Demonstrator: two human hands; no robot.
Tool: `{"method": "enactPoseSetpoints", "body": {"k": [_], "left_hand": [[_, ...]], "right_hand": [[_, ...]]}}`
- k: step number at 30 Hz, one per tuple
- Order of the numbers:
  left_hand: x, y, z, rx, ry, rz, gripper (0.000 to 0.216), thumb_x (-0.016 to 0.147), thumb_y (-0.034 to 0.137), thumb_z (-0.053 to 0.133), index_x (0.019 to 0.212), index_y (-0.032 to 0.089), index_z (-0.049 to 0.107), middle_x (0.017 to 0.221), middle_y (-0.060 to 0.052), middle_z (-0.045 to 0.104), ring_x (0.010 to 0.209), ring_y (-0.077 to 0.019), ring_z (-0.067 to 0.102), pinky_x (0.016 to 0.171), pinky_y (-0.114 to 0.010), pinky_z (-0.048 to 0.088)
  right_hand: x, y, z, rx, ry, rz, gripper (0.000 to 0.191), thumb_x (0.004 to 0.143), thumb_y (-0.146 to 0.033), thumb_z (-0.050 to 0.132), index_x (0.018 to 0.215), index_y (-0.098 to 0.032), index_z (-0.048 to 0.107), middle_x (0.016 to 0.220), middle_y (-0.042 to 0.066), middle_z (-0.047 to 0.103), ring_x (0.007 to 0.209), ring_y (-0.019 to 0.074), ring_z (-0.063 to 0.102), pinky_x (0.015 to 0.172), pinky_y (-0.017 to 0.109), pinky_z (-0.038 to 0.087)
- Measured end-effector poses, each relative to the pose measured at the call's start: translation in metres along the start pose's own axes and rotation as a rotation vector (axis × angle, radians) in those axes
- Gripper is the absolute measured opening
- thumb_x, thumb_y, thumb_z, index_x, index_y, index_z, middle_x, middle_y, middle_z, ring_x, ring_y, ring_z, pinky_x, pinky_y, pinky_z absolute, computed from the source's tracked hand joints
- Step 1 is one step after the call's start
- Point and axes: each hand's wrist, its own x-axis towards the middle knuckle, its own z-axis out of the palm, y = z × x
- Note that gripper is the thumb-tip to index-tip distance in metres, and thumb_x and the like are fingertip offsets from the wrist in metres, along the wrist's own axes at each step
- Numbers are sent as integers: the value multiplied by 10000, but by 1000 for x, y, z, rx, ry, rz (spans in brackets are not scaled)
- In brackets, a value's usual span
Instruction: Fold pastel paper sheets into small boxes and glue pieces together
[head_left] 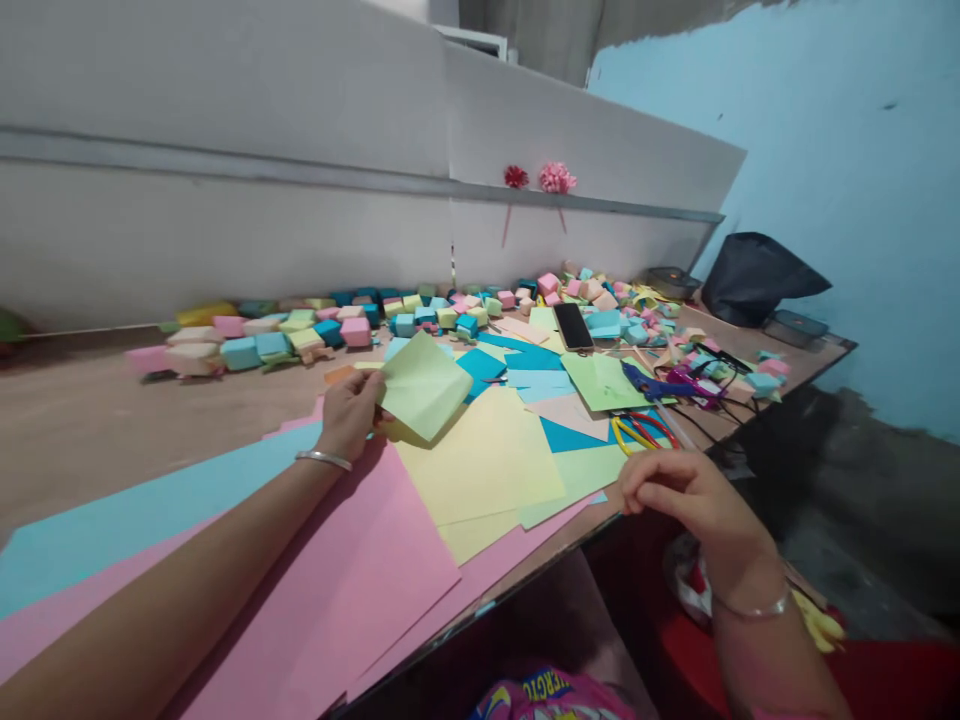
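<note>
My left hand (351, 410) grips a light green square of paper (426, 385) by its left corner, holding it tilted above the table; faint crease lines cross the sheet. Under it lie a pale yellow sheet (480, 455) and a large pink sheet (360, 570). My right hand (671, 490) hovers at the table's front edge, fingers curled in towards the thumb, with nothing visible in them. Closest to it are scissors with yellow and red handles (643, 430) and a blue glue gun (652, 382).
Several folded paper cubes (356, 331) line the back of the table. A phone (572, 327) lies among coloured sheets. Cables (694, 422) and a black bag (757, 275) are at the right. Two paper flowers (557, 178) stand against the white panel. Below the edge is a red chair (892, 675).
</note>
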Motion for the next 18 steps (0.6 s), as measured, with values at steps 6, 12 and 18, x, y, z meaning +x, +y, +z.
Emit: {"method": "enactPoseSetpoints", "body": {"k": [6, 12, 18], "left_hand": [[0, -1, -8, -99, -76, 8, 228, 785, 380, 572, 818, 155, 588, 466, 54, 491, 338, -93, 458, 326, -184, 303], [-5, 5, -10, -179, -289, 18, 341, 731, 459, 665, 822, 130, 648, 514, 53, 463, 379, -59, 393, 339, -177, 300], [-7, 7, -9, -209, -340, -8, 615, 763, 446, 687, 1287, 187, 497, 539, 100, 414, 376, -53, 347, 346, -167, 286]], "right_hand": [[127, -32, 42, -387, 9, -207, 167, 876, -316, 577, 911, -201, 693, 908, 52, 701, 845, 170, 637, 734, 286, 494], [208, 18, 80, -317, 48, -71, 255, 703, -331, 705, 904, -178, 666, 833, 36, 677, 691, 144, 588, 601, 253, 451], [210, 48, 90, -76, 85, 63, 248, 689, -394, 658, 628, -174, 561, 528, -49, 488, 483, 85, 424, 468, 223, 341]]}}
